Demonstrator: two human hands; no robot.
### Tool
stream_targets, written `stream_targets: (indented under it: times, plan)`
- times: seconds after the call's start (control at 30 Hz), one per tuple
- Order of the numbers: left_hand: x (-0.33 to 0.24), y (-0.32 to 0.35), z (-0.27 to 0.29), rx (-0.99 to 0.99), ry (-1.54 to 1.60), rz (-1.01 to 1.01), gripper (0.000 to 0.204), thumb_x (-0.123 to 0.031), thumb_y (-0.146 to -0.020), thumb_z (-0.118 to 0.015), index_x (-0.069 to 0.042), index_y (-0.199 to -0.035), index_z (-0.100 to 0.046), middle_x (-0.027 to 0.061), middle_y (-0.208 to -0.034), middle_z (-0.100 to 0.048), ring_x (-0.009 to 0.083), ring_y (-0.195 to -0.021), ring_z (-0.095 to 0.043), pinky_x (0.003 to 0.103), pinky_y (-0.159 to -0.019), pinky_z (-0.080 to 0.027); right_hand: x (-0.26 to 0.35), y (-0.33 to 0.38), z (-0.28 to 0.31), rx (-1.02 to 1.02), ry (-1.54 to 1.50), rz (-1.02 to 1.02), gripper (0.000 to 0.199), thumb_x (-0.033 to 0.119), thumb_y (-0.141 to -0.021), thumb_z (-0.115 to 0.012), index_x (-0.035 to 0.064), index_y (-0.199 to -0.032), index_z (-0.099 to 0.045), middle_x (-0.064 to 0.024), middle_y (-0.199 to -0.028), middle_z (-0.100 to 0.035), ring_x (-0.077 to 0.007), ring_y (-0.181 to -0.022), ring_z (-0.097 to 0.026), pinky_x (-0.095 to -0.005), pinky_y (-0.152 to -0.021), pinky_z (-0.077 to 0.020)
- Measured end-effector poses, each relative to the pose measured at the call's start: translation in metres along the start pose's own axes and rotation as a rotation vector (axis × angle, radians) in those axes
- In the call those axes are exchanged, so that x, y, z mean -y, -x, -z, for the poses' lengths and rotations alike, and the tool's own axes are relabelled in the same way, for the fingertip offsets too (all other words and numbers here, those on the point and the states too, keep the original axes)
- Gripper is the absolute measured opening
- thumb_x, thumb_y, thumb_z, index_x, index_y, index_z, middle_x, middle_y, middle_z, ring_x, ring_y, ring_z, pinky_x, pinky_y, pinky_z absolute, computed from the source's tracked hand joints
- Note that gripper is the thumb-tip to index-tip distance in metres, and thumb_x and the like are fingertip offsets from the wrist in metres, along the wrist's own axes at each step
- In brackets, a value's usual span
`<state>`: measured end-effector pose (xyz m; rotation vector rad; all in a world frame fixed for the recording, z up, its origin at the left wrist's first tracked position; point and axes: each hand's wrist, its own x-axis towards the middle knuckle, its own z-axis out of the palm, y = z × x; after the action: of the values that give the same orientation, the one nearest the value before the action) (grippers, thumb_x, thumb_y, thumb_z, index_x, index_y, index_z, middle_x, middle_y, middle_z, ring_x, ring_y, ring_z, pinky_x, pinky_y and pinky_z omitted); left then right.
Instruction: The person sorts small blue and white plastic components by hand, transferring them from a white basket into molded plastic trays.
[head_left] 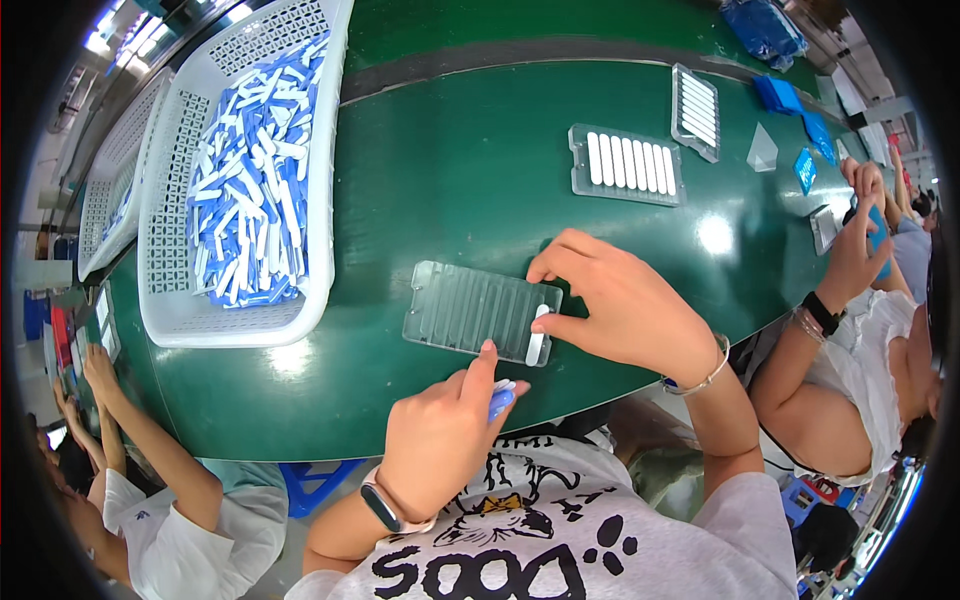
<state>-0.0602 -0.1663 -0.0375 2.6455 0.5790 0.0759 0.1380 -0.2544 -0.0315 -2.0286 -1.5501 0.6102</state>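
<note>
A clear slotted tray [465,305] lies on the green table in front of me. One white stick [538,345] sits in its right end slot; the other slots hold nothing. My right hand [625,300] is at the tray's right end, thumb on the white stick and index finger curled at the far corner, gripping that end. My left hand [440,425] is closed around several blue-and-white sticks [502,398], which poke out beside the thumb. Its index fingertip points at the tray's near edge; whether it touches cannot be told.
At the left a white plastic basket [322,250] holds many blue and white sticks. Two clear trays filled with white sticks, one nearer [627,165] and one farther [695,112], lie ahead right. Blue packets [778,95] are farther right. Co-workers' arms reach in at both sides.
</note>
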Motion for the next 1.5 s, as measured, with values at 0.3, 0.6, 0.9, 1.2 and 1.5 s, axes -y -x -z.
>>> stream_targets:
  times: [0.3, 0.6, 0.9, 1.2, 1.5]
  plan:
    - [0.029, -0.008, 0.017, -0.027, 0.309, 0.372, 0.043, -0.021, -0.084, -0.071, -0.001, -0.118, -0.056, 0.0137, -0.078, -0.064, 0.0221, -0.052, -0.059, 0.032, -0.048, -0.046, -0.002, -0.01, 0.001, 0.115, -0.164, -0.126, 0.026, 0.012, -0.075, -0.072, 0.0012, -0.093, -0.056, -0.0098, -0.084, -0.057, -0.0228, -0.069, -0.056, -0.033, -0.063, -0.0471]
    - [0.017, 0.004, 0.025, 0.349, 1.737, 0.622, 0.025, -0.004, -0.082, -0.054, -0.001, -0.106, -0.047, 0.0029, -0.071, -0.043, 0.0072, -0.054, -0.034, 0.021, -0.041, -0.024, -0.008, 0.01, 0.012, 0.155, -0.124, -0.109, 0.022, 0.008, -0.075, -0.071, 0.0017, -0.092, -0.058, -0.0098, -0.086, -0.058, -0.0238, -0.082, -0.058, -0.0349, -0.073, -0.0476]
    - [0.007, -0.006, 0.014, 0.382, 1.5, 0.532, 0.02, -0.016, -0.094, -0.057, -0.001, -0.107, -0.055, 0.0021, -0.081, -0.062, 0.0031, -0.063, -0.047, 0.019, -0.052, -0.038, 0.024, 0.019, 0.004, -0.148, -0.484, -0.085, 0.013, 0.01, -0.078, -0.073, 0.006, -0.089, -0.071, -0.0041, -0.083, -0.065, -0.0101, -0.065, -0.058, -0.0216, -0.049, -0.0366]
    - [0.006, -0.012, 0.009, 0.356, 1.482, 0.407, 0.02, -0.016, -0.094, -0.057, 0.0, -0.106, -0.055, 0.0045, -0.085, -0.064, 0.0043, -0.069, -0.054, 0.019, -0.058, -0.042, 0.024, 0.037, -0.029, -0.261, -0.56, -0.021, 0.01, 0.008, -0.078, -0.072, 0.0041, -0.087, -0.07, -0.0055, -0.081, -0.065, -0.0151, -0.065, -0.06, -0.0239, -0.051, -0.0416]
    - [0.017, -0.021, 0.011, 0.379, 1.705, 0.635, 0.025, -0.016, -0.095, -0.054, 0.002, -0.112, -0.054, 0.0069, -0.082, -0.06, 0.0044, -0.057, -0.04, 0.019, -0.045, -0.029, 0.017, 0.055, -0.025, -0.532, 0.169, 0.56, 0.016, 0.011, -0.079, -0.066, 0.0061, -0.094, -0.068, -0.0066, -0.096, -0.068, -0.0144, -0.077, -0.065, -0.0225, -0.053, -0.0383]
